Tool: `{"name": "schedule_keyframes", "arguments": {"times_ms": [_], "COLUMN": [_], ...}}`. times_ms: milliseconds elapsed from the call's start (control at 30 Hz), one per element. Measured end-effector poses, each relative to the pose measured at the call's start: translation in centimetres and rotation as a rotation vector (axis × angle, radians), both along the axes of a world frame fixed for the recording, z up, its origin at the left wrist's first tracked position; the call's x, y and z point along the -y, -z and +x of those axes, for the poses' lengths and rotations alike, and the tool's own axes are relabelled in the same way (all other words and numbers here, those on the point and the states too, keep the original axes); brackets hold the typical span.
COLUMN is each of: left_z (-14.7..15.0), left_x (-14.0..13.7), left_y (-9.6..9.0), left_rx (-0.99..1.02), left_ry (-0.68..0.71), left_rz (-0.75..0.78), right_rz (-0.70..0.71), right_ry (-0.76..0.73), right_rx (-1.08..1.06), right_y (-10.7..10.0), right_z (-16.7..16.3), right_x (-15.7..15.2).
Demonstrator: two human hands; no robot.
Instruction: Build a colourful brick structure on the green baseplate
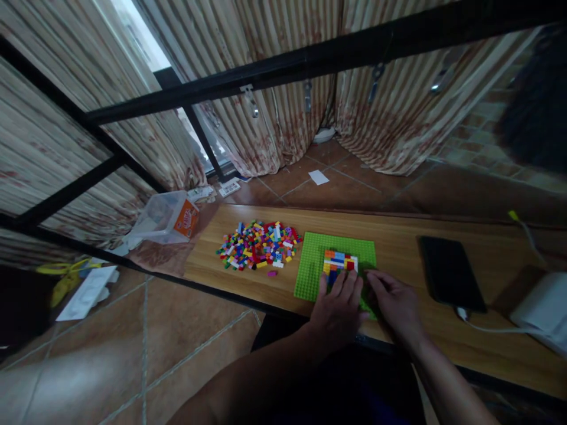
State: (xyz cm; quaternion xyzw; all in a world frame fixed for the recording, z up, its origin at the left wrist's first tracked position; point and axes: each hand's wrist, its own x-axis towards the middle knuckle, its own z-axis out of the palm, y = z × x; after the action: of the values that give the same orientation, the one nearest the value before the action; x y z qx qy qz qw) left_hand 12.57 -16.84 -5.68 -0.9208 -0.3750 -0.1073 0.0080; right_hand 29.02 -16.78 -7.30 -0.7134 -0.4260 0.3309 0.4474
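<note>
A green studded baseplate [309, 268] lies on a wooden tabletop. On it stands a low rectangular block of toy building bricks [340, 260] in orange, blue, white, yellow and red rows. My left hand [339, 304] rests over the near side of this block, fingers stretched out and apart on the bricks, hiding part of it. At the baseplate's right edge is my right hand [396, 298], its fingers curled together with the tips over the plate. Whether a small brick is between them I cannot make out. A pile of loose bricks [261, 245] is spread left of the baseplate.
A black phone [449, 273] with a white cable lies to the right, near a white box [547, 310]. Beyond the table's left end, a clear plastic tub [166, 217] with an orange label sits on the floor. Black metal bars [274, 77] cross in front of striped curtains [283, 35].
</note>
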Motion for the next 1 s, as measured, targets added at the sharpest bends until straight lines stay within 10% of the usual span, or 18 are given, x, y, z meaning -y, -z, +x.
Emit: {"name": "schedule_keyframes", "arguments": {"times_ms": [567, 833, 1000], "left_z": [0.0, -11.3, -15.3], "left_x": [0.3, -8.5, -11.6], "left_y": [-0.6, -4.4, -4.2], "left_rx": [0.264, 0.294, 0.102], "left_ry": [-0.133, -0.853, -0.889], "left_rz": [-0.079, 0.064, 0.026], "right_rz": [0.015, 0.021, 0.020], "right_ry": [-0.082, -0.058, -0.027], "right_rx": [0.244, 0.208, 0.184], "right_y": [1.2, 1.0, 1.1], "right_z": [0.5, 0.4, 0.3], "right_x": [0.9, 1.3, 1.5]}}
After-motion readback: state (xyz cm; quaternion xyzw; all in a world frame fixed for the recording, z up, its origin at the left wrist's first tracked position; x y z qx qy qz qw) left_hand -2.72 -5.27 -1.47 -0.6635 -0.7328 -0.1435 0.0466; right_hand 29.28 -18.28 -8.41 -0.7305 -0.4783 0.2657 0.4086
